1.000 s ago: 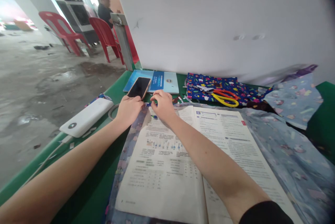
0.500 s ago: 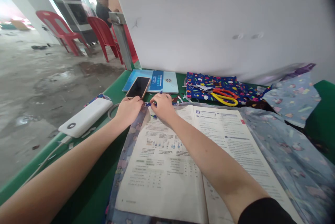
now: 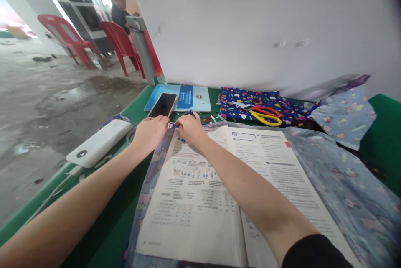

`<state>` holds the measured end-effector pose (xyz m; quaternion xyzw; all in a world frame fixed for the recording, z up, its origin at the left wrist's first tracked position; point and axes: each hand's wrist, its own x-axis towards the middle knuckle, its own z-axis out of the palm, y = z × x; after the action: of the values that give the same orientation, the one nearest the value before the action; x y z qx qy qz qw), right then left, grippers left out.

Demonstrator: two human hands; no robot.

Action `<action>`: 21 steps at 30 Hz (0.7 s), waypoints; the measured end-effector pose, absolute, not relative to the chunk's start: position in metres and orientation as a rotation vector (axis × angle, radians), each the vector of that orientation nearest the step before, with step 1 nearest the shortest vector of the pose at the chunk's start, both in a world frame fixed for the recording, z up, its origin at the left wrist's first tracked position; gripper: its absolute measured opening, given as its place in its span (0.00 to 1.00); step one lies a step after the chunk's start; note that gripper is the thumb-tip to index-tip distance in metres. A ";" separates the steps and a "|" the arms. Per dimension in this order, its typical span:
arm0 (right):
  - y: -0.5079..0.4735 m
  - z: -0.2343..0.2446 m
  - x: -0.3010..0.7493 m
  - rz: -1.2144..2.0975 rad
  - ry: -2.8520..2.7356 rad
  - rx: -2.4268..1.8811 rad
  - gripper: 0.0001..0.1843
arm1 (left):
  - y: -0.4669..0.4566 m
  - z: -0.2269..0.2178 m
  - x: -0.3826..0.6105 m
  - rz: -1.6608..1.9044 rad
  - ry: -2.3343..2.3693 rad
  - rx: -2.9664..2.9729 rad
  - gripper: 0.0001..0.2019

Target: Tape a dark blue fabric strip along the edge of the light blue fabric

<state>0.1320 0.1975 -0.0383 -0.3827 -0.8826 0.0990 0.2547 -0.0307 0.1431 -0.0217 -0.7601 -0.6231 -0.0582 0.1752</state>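
Observation:
An open printed book [image 3: 194, 226] lies on a translucent patterned sheet [image 3: 341, 176], whose edge shows along the book's left and top sides. At the book's top left corner my left hand [image 3: 151, 134] is closed, its fingertips pinching the sheet's dark-blue edge [image 3: 171, 125]. Right beside it, my right hand [image 3: 191, 130] is closed on the same edge, its wrist over the left page. Small blue bits show around the right fingers; I cannot make out what they belong to. A phone [image 3: 163, 105] lies just beyond my left hand.
A white power bank [image 3: 99, 143] with a cable lies at the left table edge. Behind are a blue booklet [image 3: 200, 100], dark-blue patterned material [image 3: 238, 96] and yellow-and-orange-handled scissors [image 3: 266, 118]. A white panel [image 3: 250, 21] stands behind the table. Red chairs [image 3: 120, 42] and a seated person [image 3: 118, 13] are farther back.
My hands have drawn slightly apart along the sheet's edge, showing more of the blue strip between them. The whole view has shifted a little.

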 end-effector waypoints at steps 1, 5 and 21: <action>0.199 -0.039 0.131 0.268 -2.405 -1.036 0.15 | 0.143 -0.019 -0.031 -0.191 -1.807 -2.124 0.14; 0.203 -0.042 0.129 0.261 -2.448 -1.007 0.18 | 0.145 -0.014 -0.035 -0.320 -2.021 -2.015 0.13; 0.197 -0.031 0.132 0.570 -2.187 -0.909 0.11 | 0.145 -0.020 -0.031 -1.309 -2.112 -2.099 0.19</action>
<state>0.1319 0.1971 -0.0310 -0.3501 -0.8424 0.2196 0.3457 -0.0309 0.1452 -0.0199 -0.6443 -0.6484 -0.4018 -0.0555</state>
